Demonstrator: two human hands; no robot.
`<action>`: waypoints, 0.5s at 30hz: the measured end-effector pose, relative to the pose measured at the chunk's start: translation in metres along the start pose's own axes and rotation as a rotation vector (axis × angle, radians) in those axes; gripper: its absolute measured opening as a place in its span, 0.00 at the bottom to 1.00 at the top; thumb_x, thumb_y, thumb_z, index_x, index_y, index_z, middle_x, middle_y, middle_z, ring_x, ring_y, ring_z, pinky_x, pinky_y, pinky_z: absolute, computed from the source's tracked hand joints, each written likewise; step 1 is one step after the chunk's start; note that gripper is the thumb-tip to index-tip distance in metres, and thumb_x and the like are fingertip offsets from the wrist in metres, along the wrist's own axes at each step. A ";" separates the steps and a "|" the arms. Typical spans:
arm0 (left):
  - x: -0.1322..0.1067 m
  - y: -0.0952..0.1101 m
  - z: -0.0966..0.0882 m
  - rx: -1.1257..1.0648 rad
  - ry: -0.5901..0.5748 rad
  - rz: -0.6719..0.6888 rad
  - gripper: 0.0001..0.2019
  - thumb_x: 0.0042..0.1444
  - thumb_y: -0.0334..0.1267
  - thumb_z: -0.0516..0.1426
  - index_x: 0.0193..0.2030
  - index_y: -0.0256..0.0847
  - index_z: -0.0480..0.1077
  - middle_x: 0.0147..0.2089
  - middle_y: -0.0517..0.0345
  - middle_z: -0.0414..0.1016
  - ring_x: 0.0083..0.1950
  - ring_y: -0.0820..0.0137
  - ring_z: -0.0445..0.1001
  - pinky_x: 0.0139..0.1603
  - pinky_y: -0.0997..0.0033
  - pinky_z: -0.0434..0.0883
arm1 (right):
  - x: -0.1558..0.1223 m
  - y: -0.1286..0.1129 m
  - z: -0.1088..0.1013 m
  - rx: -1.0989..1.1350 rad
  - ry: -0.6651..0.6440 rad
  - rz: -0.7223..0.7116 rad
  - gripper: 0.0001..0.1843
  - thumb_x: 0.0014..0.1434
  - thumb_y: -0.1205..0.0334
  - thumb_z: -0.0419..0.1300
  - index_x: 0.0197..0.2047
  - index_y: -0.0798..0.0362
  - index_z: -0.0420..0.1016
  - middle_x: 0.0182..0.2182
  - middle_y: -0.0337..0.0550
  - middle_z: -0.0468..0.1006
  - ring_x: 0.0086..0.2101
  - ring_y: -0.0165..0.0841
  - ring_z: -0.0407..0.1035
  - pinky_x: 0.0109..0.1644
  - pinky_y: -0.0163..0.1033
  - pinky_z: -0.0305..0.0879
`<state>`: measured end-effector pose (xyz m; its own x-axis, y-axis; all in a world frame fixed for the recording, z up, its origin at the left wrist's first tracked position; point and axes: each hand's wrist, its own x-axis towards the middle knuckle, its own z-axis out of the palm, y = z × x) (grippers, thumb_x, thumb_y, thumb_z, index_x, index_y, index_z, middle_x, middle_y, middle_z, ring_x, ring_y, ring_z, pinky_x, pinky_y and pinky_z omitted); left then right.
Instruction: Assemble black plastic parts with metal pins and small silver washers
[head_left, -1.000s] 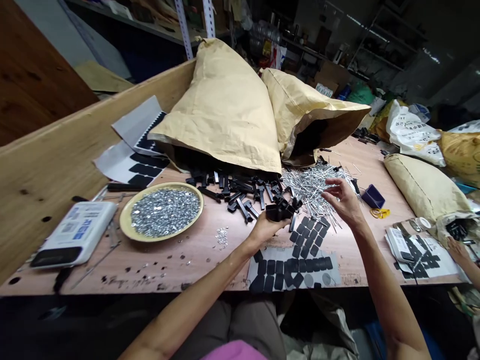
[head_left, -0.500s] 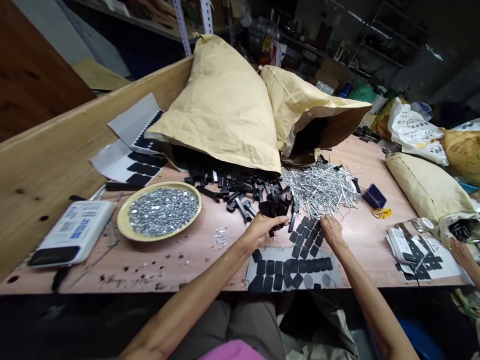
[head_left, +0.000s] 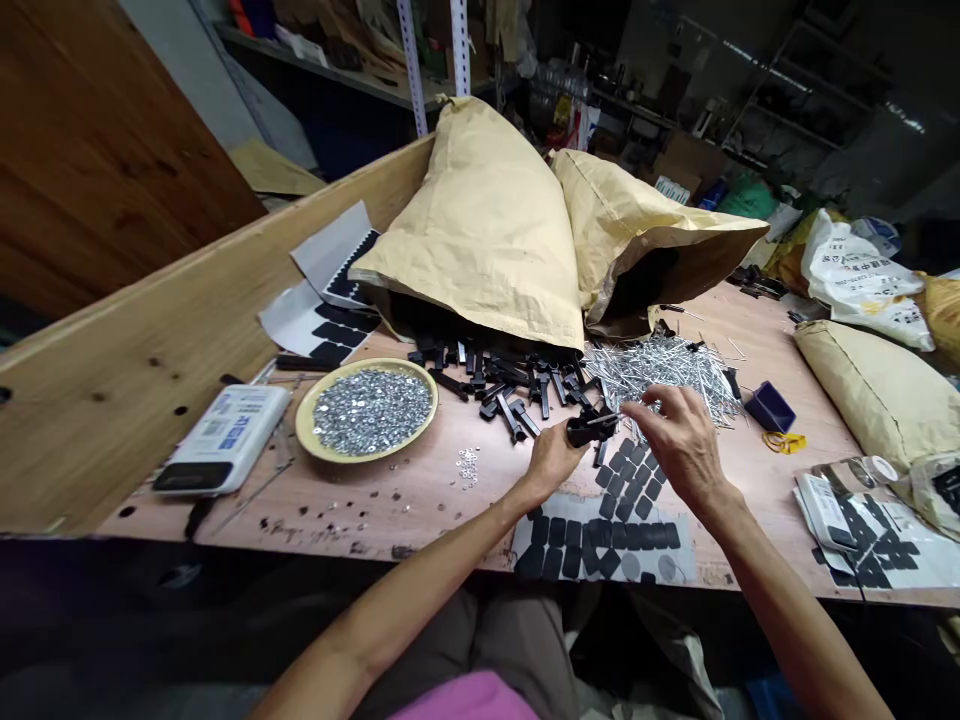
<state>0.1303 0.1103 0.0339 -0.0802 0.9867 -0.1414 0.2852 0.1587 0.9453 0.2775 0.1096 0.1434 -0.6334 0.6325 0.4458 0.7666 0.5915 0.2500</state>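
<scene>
My left hand (head_left: 553, 464) is closed round a black plastic part (head_left: 579, 432), possibly more than one, held above the table. With finger and thumb my right hand (head_left: 684, 440) pinches the end of a thin metal pin (head_left: 602, 420), which lies against the black part; I cannot tell how far it goes in. Beyond the hands spreads a heap of silvery metal pins (head_left: 667, 365). To its left lie loose black plastic parts (head_left: 517, 415). Black adhesive pads (head_left: 626, 482) lie below my right hand, and more sit on a backing sheet (head_left: 525, 535) at the table edge.
A yellow bowl (head_left: 309, 440) of small metal washers stands at the left, beside a white scale (head_left: 232, 425). Large paper sacks (head_left: 480, 230) stand behind. A small dark blue box (head_left: 770, 407) and yellow bands (head_left: 784, 441) lie at the right.
My right hand has risen from beside the pin heap and moved left to the black part, with a pin in its fingers. The black part has turned from upright to sideways. The view has shifted left.
</scene>
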 end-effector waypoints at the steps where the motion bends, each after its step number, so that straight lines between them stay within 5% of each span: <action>1: 0.000 0.000 0.000 0.018 0.000 0.020 0.06 0.43 0.28 0.62 0.30 0.39 0.74 0.31 0.53 0.80 0.36 0.62 0.77 0.34 0.71 0.68 | 0.004 -0.003 0.001 -0.030 -0.022 -0.055 0.16 0.62 0.75 0.49 0.41 0.48 0.75 0.37 0.44 0.71 0.34 0.34 0.61 0.33 0.38 0.63; 8: 0.003 0.002 -0.002 0.042 -0.014 0.060 0.05 0.42 0.27 0.60 0.26 0.40 0.72 0.28 0.54 0.78 0.35 0.62 0.77 0.33 0.71 0.67 | 0.021 -0.013 0.000 -0.038 -0.134 -0.317 0.19 0.62 0.79 0.43 0.37 0.57 0.74 0.34 0.49 0.71 0.29 0.33 0.59 0.30 0.38 0.66; 15: 0.003 0.006 -0.005 -0.015 -0.049 0.067 0.05 0.40 0.27 0.62 0.26 0.39 0.73 0.27 0.56 0.78 0.33 0.63 0.76 0.32 0.72 0.67 | 0.030 -0.011 0.002 0.167 -0.234 -0.287 0.16 0.64 0.74 0.43 0.41 0.57 0.72 0.39 0.51 0.73 0.35 0.36 0.65 0.34 0.40 0.69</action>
<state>0.1273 0.1142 0.0400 -0.0147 0.9957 -0.0912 0.2744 0.0918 0.9572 0.2501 0.1233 0.1519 -0.8411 0.5148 0.1661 0.5393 0.8216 0.1846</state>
